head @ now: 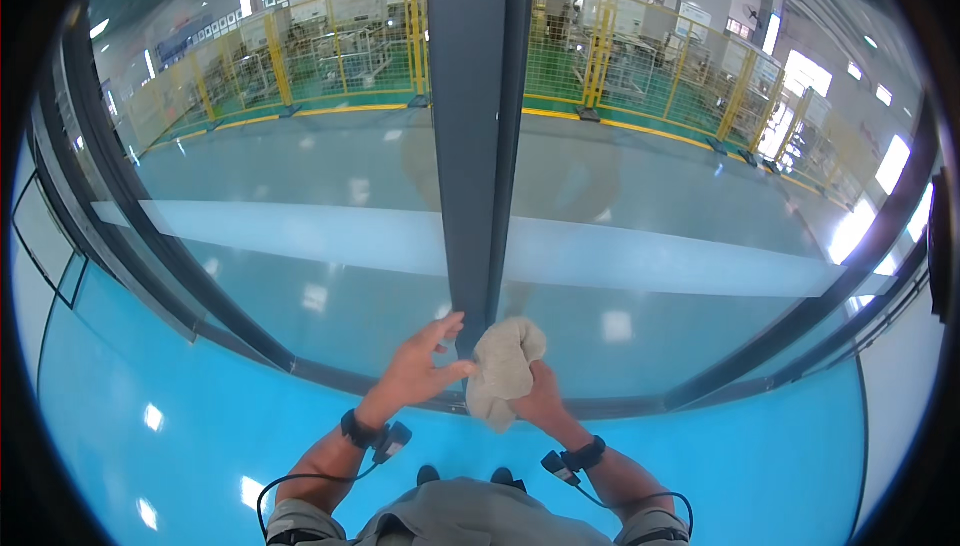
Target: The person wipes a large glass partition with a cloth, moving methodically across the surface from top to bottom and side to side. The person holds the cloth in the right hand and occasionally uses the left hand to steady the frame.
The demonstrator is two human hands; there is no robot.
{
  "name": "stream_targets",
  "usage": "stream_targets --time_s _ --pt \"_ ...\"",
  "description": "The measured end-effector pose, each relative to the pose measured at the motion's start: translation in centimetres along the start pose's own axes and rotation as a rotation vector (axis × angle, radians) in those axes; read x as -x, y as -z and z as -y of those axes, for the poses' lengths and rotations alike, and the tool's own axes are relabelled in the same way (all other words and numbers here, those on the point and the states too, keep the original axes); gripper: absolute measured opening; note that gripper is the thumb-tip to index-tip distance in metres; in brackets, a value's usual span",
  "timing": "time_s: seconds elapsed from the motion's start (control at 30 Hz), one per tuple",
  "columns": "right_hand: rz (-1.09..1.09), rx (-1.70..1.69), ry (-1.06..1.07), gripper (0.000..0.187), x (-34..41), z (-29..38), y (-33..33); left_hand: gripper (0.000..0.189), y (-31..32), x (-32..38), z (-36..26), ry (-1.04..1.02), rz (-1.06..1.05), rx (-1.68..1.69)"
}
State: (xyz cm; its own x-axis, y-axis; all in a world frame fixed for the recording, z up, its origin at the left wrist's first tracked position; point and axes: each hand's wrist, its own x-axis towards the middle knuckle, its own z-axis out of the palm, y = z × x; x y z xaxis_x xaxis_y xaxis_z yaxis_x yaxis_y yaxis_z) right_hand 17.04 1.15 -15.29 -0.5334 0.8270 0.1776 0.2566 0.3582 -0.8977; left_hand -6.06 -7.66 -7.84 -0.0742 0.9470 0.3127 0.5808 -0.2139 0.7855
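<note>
A beige cloth [504, 373] is bunched up in my right hand [541, 396], in front of the lower part of a dark grey metal mullion [471, 171]. Part of my right hand is hidden by the cloth. To its left, my left hand [420, 366] has its fingers apart and holds nothing. Its fingertips are close to the mullion and its thumb is at the cloth's edge; whether they touch cannot be told. Glass panes with a frosted white band [315, 235] stand on both sides of the mullion.
A dark bottom rail [360, 387] borders the shiny blue floor [187, 426]. Wrist straps with cabled small boxes [393, 442] are on both my forearms. Beyond the glass, yellow mesh fencing [660, 73] encloses equipment. A white panel [900, 388] stands at the right.
</note>
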Motion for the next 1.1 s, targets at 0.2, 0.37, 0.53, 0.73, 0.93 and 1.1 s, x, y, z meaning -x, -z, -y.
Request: stream_targets --time_s 0.2,0.37,0.53,0.73,0.93,1.1 --pt "-0.039 -0.108 0.119 0.050 -1.8 1.6 -1.0 0.095 -0.4 0.1 -1.5 0.086 0.241 0.166" --pt "-0.052 0.044 0.243 0.052 -2.7 4.1 0.2 0.091 -0.8 0.1 0.0 0.064 0.166 0.107" --pt "-0.139 -0.129 0.284 0.057 -4.3 4.7 1.6 0.081 -0.6 -0.1 0.5 0.061 0.011 0.077" --pt "-0.357 -0.047 0.246 0.057 -6.9 6.1 3.9 0.070 0.2 -1.4 1.3 0.013 -0.160 0.095" --pt "-0.241 0.139 0.120 0.060 -6.7 1.7 0.2 0.063 -0.1 -2.6 1.2 0.009 -0.188 0.102" --pt "-0.103 0.318 -0.036 0.060 -4.2 -5.6 -2.2 0.060 -0.5 -2.8 1.1 0.010 -0.192 0.056"
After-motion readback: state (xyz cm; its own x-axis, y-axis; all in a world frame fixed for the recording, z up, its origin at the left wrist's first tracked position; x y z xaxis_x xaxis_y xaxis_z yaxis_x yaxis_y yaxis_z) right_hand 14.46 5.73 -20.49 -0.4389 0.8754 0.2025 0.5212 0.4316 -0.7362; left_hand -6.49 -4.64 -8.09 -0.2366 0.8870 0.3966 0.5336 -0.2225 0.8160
